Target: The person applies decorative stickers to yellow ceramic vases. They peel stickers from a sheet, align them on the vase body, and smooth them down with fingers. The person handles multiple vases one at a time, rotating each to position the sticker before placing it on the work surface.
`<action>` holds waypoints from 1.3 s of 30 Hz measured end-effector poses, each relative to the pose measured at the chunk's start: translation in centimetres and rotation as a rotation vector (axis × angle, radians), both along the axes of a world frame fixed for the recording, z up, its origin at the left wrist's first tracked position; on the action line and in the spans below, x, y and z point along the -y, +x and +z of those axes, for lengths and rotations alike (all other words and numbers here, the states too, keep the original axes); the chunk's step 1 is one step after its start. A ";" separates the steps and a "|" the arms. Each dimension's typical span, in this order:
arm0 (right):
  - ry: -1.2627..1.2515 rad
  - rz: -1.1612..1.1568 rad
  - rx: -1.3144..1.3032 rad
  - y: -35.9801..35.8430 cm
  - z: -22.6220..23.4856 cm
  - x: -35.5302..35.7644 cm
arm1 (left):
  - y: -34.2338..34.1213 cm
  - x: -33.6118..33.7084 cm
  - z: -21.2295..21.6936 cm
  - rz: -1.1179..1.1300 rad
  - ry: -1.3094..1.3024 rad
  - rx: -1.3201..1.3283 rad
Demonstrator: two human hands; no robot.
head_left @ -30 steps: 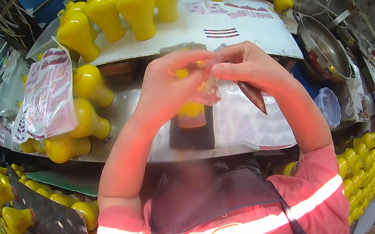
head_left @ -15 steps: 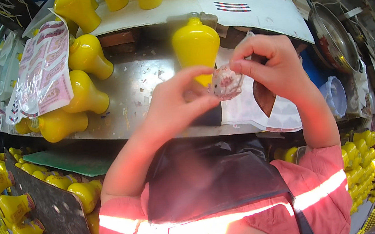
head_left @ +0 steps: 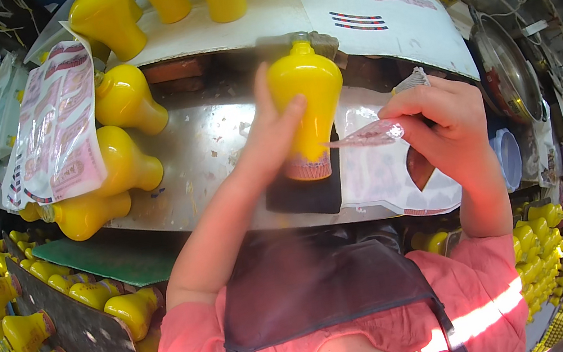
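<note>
A glossy yellow vase-shaped bottle (head_left: pixel 306 85) stands before me with its neck pointing away. My left hand (head_left: pixel 274 129) wraps round its left side, the thumb lying across the front. A pink patterned band (head_left: pixel 308 167) runs round the bottle's base. My right hand (head_left: pixel 444 119) pinches a thin, clear decal film (head_left: pixel 366 135) with pinkish print, its tip reaching the bottle's lower right side. Above the right fingers shows a small pale, ridged piece (head_left: pixel 413 80); whether the hand grips it I cannot tell. Under the base lies a dark pad (head_left: pixel 306 198).
Printed decal sheets (head_left: pixel 56 129) lie over several yellow bottles (head_left: pixel 128 100) at left. More bottles stand along the white board (head_left: pixel 232 38) at the back. A decal sheet (head_left: pixel 385 186) and a brown pointed piece (head_left: pixel 419 168) lie at right, near a pale bucket (head_left: pixel 508 158).
My left hand has let go of the decal film and taken hold of the bottle. The film, stretched out now, stays in my right hand beside the bottle's lower part.
</note>
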State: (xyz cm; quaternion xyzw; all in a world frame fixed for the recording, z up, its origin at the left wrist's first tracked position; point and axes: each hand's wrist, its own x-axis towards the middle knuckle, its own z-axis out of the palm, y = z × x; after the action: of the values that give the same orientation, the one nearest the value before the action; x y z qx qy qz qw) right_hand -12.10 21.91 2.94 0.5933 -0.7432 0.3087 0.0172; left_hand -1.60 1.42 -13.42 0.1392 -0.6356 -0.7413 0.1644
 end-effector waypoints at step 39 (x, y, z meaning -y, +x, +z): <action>0.009 -0.318 0.880 -2.3 -12.2 4.2 | 0.6 1.9 0.8 0.231 -0.918 -0.203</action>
State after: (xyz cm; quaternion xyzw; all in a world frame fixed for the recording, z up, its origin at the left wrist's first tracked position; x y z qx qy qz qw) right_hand -14.36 17.74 -9.28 0.2846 -0.7630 0.5212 -0.2553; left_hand -1.01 -0.47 -12.59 0.0490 -0.8582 -0.3711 0.3513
